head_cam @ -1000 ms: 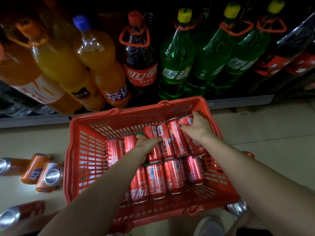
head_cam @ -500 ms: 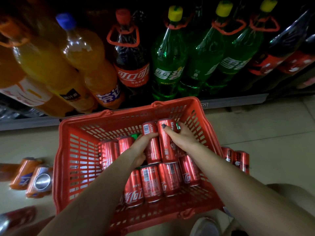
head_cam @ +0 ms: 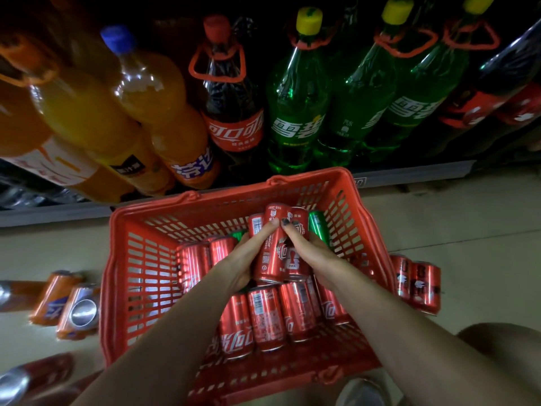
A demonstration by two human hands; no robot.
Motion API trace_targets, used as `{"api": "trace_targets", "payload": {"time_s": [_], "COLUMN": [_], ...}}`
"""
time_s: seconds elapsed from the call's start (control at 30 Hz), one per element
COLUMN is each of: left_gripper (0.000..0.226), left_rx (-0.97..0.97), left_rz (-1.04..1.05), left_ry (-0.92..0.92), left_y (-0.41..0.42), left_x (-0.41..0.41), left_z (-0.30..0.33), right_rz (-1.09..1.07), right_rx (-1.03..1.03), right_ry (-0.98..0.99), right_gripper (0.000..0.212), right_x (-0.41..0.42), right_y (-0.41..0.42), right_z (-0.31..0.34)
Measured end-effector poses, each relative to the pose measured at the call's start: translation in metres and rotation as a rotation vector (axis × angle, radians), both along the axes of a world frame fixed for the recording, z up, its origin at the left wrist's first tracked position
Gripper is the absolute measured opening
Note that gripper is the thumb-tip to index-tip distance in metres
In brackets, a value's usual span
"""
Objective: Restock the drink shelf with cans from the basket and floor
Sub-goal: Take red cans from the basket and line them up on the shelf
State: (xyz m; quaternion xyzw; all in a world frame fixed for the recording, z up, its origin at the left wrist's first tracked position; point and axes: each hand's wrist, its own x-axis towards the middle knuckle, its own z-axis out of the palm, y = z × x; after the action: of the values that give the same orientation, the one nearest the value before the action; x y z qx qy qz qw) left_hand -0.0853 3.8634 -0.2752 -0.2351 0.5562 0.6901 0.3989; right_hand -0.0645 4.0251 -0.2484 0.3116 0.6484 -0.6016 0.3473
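A red plastic basket [head_cam: 137,276] stands on the floor below the drink shelf [head_cam: 409,177]. Several red cola cans [head_cam: 265,317] lie in it, with a green can [head_cam: 317,227] at the far side. Both hands are inside the basket, pressed together around a small bunch of red cans [head_cam: 278,253] lifted above the rest. My left hand [head_cam: 243,259] grips the bunch from the left. My right hand [head_cam: 310,253] grips it from the right, fingertips on top.
Large orange, cola and green soda bottles [head_cam: 295,112] fill the shelf. Orange cans [head_cam: 70,306] and a red can [head_cam: 32,376] lie on the floor left of the basket. Two red cans [head_cam: 418,285] lie on the floor to its right. A knee [head_cam: 503,347] shows at lower right.
Both hands have drawn together and gathered the far-row cans into one bunch, raising it off the layer below. The view has shifted so the basket sits further right.
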Motion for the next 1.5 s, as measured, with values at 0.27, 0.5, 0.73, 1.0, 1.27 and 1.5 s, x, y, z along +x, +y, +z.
{"api": "trace_targets", "payload": {"time_s": [0.27, 0.5, 0.73, 1.0, 1.27, 1.5], "left_gripper": [0.116, 0.101, 0.103, 0.088, 0.092, 0.093], "left_rx": [-0.052, -0.066, -0.086, -0.073, -0.067, -0.095], "left_rz": [-0.018, 0.021, -0.003, 0.002, 0.051, 0.043], "left_ry": [0.086, 0.059, 0.086, 0.151, 0.308, 0.508], "left_y": [0.004, -0.009, -0.009, -0.007, -0.012, -0.01], "left_x": [0.003, 0.005, 0.004, 0.008, 0.026, 0.04], "left_z": [0.002, -0.009, -0.008, 0.019, 0.101, 0.269], "right_rz": [0.026, -0.041, -0.04, -0.073, -0.071, -0.125], "right_rx": [-0.161, -0.243, -0.305, -0.327, -0.299, -0.261], "right_ry": [0.017, 0.041, 0.027, 0.108, 0.275, 0.455], "right_gripper": [0.11, 0.098, 0.086, 0.088, 0.096, 0.07], "right_x": [-0.009, -0.001, 0.001, 0.009, 0.024, 0.054], "right_y": [0.011, 0.02, 0.022, 0.021, 0.018, 0.018], "right_z": [-0.018, -0.023, -0.022, 0.0, 0.073, 0.259]}}
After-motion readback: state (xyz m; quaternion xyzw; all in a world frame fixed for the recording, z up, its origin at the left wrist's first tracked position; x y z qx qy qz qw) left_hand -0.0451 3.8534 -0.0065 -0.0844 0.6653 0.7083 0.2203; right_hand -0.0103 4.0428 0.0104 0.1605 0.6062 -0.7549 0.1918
